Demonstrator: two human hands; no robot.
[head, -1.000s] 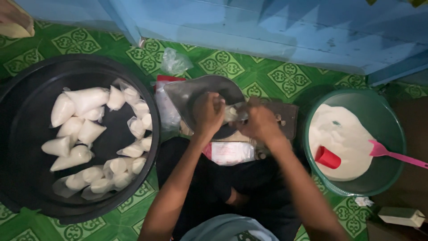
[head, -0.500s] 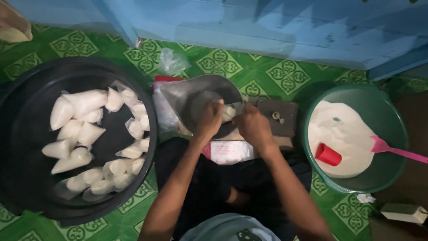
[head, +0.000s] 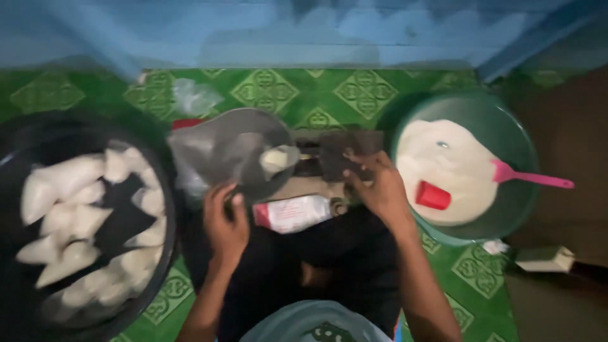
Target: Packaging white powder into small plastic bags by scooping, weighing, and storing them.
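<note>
Down at the near edge, the person's dark-clothed lap, and just beyond it, a flat white packet with a red end [head: 292, 213] lying between the two hands; the left hand [head: 226, 221] sits on the near-left side of the metal pan [head: 231, 149], fingers [head: 218, 196] curled up against the pan's near rim, though the blur hides whether they truly grip it; the right hand [head: 379, 189] is off to the right of the pan, fingers [head: 352, 166] bent and half closed on the edge of a dark flat block [head: 342, 155], touching it; how firm that hold is, I cannot tell. Inside the pan, toward its right side, sits a small white filled bag [head: 277, 159], resting on the metal, apart from both hands. Left of the pan, the big black basin [head: 158, 158] holds a heap of white filled bags [head: 82, 218], pointed and pillow-shaped, piled across its floor. Right of the pan, well past the right hand, a green bowl [head: 506, 126] carries a mound of white powder [head: 446, 168]; a red cup [head: 433, 196] lies in it on the near side, and a pink scoop [head: 529, 177] sticks out over the bowl's right rim. Beyond the pan's far-left rim, crumpled clear plastic [head: 193, 98] on the green patterned floor mat [head: 304, 92]; behind that, a blue wall [head: 285, 31].
</note>
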